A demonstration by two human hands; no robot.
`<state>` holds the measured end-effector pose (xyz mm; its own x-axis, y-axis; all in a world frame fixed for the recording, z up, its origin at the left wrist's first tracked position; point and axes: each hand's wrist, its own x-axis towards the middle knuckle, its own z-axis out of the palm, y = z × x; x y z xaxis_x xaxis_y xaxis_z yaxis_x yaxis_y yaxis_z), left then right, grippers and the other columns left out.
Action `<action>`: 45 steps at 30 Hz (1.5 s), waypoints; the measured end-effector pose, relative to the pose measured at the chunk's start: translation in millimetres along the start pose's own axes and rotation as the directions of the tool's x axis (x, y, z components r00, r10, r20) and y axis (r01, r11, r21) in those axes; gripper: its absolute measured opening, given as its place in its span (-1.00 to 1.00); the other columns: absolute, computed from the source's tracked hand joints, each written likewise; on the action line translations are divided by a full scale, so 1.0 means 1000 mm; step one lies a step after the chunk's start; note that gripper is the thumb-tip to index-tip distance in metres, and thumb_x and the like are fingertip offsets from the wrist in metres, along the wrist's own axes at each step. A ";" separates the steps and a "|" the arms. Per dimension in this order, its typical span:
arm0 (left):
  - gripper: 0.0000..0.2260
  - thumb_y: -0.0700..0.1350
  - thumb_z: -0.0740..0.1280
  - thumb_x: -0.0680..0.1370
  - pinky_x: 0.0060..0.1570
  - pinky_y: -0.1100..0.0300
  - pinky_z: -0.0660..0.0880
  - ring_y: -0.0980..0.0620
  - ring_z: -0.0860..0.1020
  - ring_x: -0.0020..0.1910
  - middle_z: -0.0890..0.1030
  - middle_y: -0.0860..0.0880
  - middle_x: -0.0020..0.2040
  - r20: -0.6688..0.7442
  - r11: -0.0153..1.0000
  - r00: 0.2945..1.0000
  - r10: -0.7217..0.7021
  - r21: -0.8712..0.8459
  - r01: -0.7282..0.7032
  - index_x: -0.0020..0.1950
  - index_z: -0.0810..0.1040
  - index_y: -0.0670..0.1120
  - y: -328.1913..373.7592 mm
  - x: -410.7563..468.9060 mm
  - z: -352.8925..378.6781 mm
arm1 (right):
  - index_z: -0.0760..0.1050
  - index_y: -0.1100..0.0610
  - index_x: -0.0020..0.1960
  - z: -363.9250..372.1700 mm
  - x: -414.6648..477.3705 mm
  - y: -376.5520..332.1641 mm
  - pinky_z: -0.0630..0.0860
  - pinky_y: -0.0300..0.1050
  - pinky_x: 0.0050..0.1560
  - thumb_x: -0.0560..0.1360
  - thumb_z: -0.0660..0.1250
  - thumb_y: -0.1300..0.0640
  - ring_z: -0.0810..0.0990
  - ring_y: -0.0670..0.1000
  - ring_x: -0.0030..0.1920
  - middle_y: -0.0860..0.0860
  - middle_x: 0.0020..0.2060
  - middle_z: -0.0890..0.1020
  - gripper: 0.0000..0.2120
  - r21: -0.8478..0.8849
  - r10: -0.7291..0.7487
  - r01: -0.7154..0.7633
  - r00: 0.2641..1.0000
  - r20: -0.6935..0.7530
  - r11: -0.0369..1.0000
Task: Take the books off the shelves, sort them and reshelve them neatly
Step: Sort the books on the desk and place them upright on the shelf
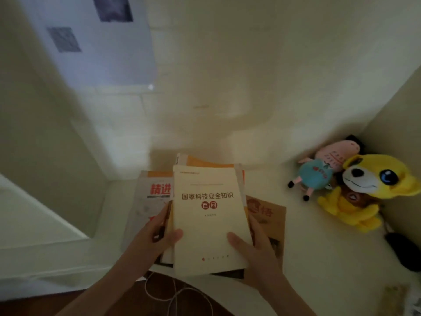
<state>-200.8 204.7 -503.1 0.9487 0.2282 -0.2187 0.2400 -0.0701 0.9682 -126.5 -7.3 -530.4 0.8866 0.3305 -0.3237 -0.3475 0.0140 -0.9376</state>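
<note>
Books (206,164) are sitting stacked between our palms in the head view. Our left hand (155,238) is curling round the stack's left edge, thumb lying on the cream book (208,220) on top. Our right hand (257,254) is clasping the right edge, thumb pressing the same cover. Under the stack, a red-lettered book (155,192) and a brown book (272,215) are lying on the white surface (323,247). Plush toys (369,185) are leaning in the right corner, well apart from our hands.

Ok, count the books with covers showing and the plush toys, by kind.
Books: 4 (cream book, orange book, red-titled book, brown book)
Plush toys: 3 (yellow toy, pink-and-teal toy, brown toy)
Total: 7
</note>
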 end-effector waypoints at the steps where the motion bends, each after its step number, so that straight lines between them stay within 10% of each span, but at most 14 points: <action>1: -0.53 0.11 0.39 0.43 -0.13 0.31 0.57 0.32 0.54 0.09 0.55 0.42 0.08 -0.023 1.000 1.000 -0.019 0.000 0.019 0.27 0.29 0.36 -0.005 0.000 -0.009 | 0.42 -0.13 0.26 0.009 0.004 0.001 0.63 -0.16 -0.17 0.47 0.39 0.28 0.67 -0.06 -0.02 -0.07 0.07 0.66 -0.53 -0.002 0.001 -0.001 1.000 0.021 1.000; 5: -0.52 0.15 0.40 0.41 -0.08 0.20 0.60 0.27 0.57 0.06 0.58 0.37 0.06 -0.114 0.996 0.990 -0.089 0.001 0.089 0.24 0.28 0.43 -0.018 -0.001 -0.040 | 0.38 -0.02 0.34 0.043 0.019 0.009 0.61 0.13 0.04 0.49 0.36 0.29 0.65 0.06 0.08 0.01 0.12 0.65 -0.52 -0.002 0.013 -0.012 0.995 0.100 1.000; 10: -0.55 -0.05 0.34 0.51 -0.20 0.18 0.58 0.04 0.57 0.04 0.55 0.13 0.12 -0.240 0.981 0.951 -0.194 -0.034 0.192 0.31 0.30 0.29 -0.034 0.004 -0.066 | 0.39 0.04 0.34 0.074 0.037 0.027 0.61 0.02 0.07 0.53 0.32 0.25 0.63 0.01 0.09 -0.01 0.13 0.63 -0.59 -0.116 0.056 -0.045 0.994 0.094 0.992; 14: -0.50 -0.21 0.36 0.50 -0.10 0.14 0.57 0.11 0.56 0.02 0.60 0.30 -0.07 -0.279 0.991 0.956 -0.087 0.069 0.111 -0.03 0.47 0.50 -0.039 0.010 -0.076 | 0.38 0.06 0.26 0.083 0.044 0.031 0.60 0.00 0.08 0.53 0.33 0.23 0.60 0.01 0.10 -0.01 0.13 0.59 -0.67 -0.181 0.094 -0.082 0.994 0.061 0.980; 21: -0.63 -0.15 0.26 0.58 0.14 0.05 0.45 0.04 0.51 0.12 0.54 0.17 0.13 -0.432 0.998 0.902 -0.023 0.043 0.046 0.35 0.39 0.14 -0.043 0.014 -0.088 | 0.30 -0.05 0.26 0.098 0.050 0.038 0.48 0.12 0.25 0.51 0.36 0.13 0.44 0.03 0.24 -0.03 0.22 0.38 -0.61 -0.370 0.006 -0.041 0.996 -0.094 0.928; 24: -0.64 -0.19 0.23 0.59 0.00 0.06 0.53 0.13 0.61 0.00 0.62 0.19 0.06 -0.430 0.997 0.902 -0.026 -0.075 -0.007 0.27 0.44 0.22 -0.032 0.009 -0.110 | 0.28 -0.03 0.23 0.098 0.054 0.033 0.57 0.08 0.14 0.53 0.32 0.24 0.55 0.03 0.15 0.00 0.15 0.51 -0.63 -0.212 0.057 -0.074 0.995 -0.086 0.975; 29: -0.61 -0.22 0.23 0.57 -0.10 0.12 0.50 0.08 0.59 0.03 0.60 0.16 0.11 -0.450 0.965 0.888 -0.093 -0.259 -0.030 0.31 0.45 0.18 -0.031 0.004 -0.138 | 0.29 0.00 0.28 0.104 0.057 0.036 0.44 -0.09 0.26 0.52 0.35 0.13 0.39 -0.05 0.18 -0.04 0.21 0.29 -0.60 -0.437 0.017 -0.063 0.994 -0.108 0.897; 37: -0.61 -0.23 0.21 0.57 0.14 -0.17 0.46 -0.08 0.55 0.18 0.60 0.04 0.20 -0.499 0.971 0.866 -0.023 -0.217 -0.100 0.33 0.48 0.13 -0.026 -0.012 -0.161 | 0.30 0.14 0.31 0.107 0.047 0.043 0.30 -0.22 0.34 0.52 0.35 0.17 0.22 -0.13 0.18 -0.13 0.17 0.13 -0.58 -0.538 -0.041 -0.047 0.988 -0.149 0.842; 40: -0.60 -0.25 0.19 0.58 0.09 -0.21 0.51 -0.12 0.52 0.22 0.58 0.00 0.22 -0.511 0.955 0.859 -0.013 -0.261 -0.141 0.37 0.45 0.06 -0.022 -0.010 -0.173 | 0.31 -0.01 0.19 0.104 0.041 0.034 0.45 -0.29 0.14 0.52 0.34 0.25 0.41 -0.11 0.11 -0.10 0.14 0.33 -0.65 -0.420 -0.075 0.016 0.990 -0.124 0.908; 45: -0.65 -0.26 0.21 0.57 -0.21 0.30 0.59 0.12 0.62 0.00 0.67 0.13 0.02 -0.438 0.935 0.891 -0.121 -0.351 -0.046 0.26 0.51 0.09 -0.030 -0.001 -0.144 | 0.26 -0.07 0.24 0.091 0.043 0.013 0.52 -0.39 -0.33 0.56 0.26 0.28 0.58 -0.23 -0.14 -0.15 -0.01 0.54 -0.62 -0.222 -0.062 0.045 0.996 -0.067 0.974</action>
<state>-238.4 346.2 -514.4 0.7259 0.6374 -0.2586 0.1086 0.2651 0.9581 -121.0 92.8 -545.1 0.9247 0.2652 -0.2731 -0.2305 -0.1809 -0.9561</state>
